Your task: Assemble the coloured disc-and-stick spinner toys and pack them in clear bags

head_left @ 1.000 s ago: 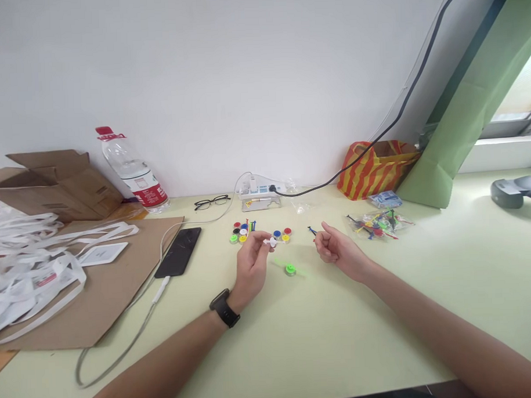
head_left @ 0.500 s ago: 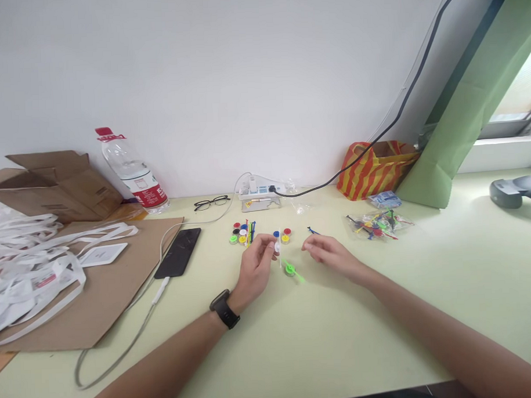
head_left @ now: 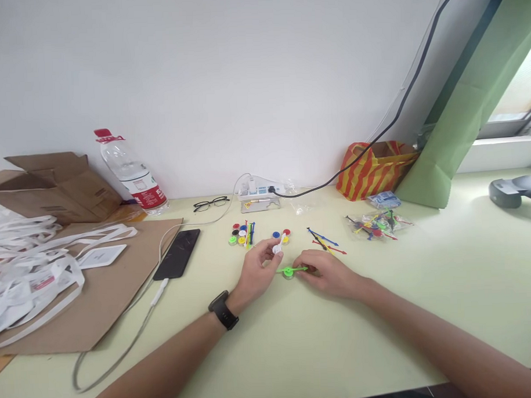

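My left hand (head_left: 260, 267), with a dark watch on its wrist, is closed on a white spinner (head_left: 277, 248), a small round base with a white arrow on top. On the table just in front of it stands a green spinner (head_left: 288, 272) with its arrow lying sideways. My right hand (head_left: 327, 272) has its fingers curled together at the arrow's right tip; the exact contact is partly hidden. Blue, red and yellow discs (head_left: 286, 232) sit behind my left hand. Several loose arrows (head_left: 330, 240) in blue, black, yellow and red lie beyond my right hand.
Further left are more coloured discs (head_left: 242, 233) and upright-lying arrows (head_left: 251, 232). A clear bag of parts (head_left: 378, 225) lies right. Around stand a power strip (head_left: 259, 189), glasses (head_left: 211, 204), a phone (head_left: 177, 254), a bottle (head_left: 136, 179) and a striped bag (head_left: 362, 171).
My right hand has come left and nearer to the green spinner, whose arrow has turned from slanting to nearly level. The white spinner in my left hand has tipped from edge-on to face up.
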`<state>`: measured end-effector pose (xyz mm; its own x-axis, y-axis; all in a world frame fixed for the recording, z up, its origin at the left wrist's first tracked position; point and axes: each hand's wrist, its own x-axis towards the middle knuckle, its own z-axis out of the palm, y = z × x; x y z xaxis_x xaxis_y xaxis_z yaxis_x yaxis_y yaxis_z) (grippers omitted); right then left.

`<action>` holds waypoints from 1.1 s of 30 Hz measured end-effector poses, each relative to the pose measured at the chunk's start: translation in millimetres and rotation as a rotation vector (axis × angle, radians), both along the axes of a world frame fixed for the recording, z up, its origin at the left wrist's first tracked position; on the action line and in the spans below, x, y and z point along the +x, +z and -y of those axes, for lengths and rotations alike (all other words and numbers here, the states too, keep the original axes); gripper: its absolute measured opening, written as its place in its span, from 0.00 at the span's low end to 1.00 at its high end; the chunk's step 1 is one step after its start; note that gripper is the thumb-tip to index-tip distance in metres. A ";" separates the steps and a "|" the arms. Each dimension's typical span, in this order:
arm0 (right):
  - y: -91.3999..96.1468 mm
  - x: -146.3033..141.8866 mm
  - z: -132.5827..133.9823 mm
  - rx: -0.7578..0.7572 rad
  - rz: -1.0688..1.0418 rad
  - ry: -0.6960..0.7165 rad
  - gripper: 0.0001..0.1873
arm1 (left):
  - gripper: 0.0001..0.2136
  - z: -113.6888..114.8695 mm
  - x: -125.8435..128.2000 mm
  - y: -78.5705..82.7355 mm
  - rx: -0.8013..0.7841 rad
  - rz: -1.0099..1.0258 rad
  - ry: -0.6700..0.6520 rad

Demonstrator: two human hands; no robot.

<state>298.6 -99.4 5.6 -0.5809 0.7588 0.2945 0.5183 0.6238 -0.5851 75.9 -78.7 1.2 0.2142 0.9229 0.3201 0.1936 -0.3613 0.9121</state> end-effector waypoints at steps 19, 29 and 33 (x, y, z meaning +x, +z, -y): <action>-0.2 1.0 -1.6 -0.045 -0.106 -0.017 0.07 | 0.16 9.6 -1.8 9.1 0.157 -0.245 -0.302; -1.8 8.4 -10.9 -0.013 -0.106 -0.084 0.07 | 0.19 8.4 -2.1 8.4 0.212 -0.285 -0.105; -7.9 16.2 -20.0 -0.047 -0.145 -0.158 0.07 | 0.17 8.7 -2.1 8.5 0.176 -0.282 -0.101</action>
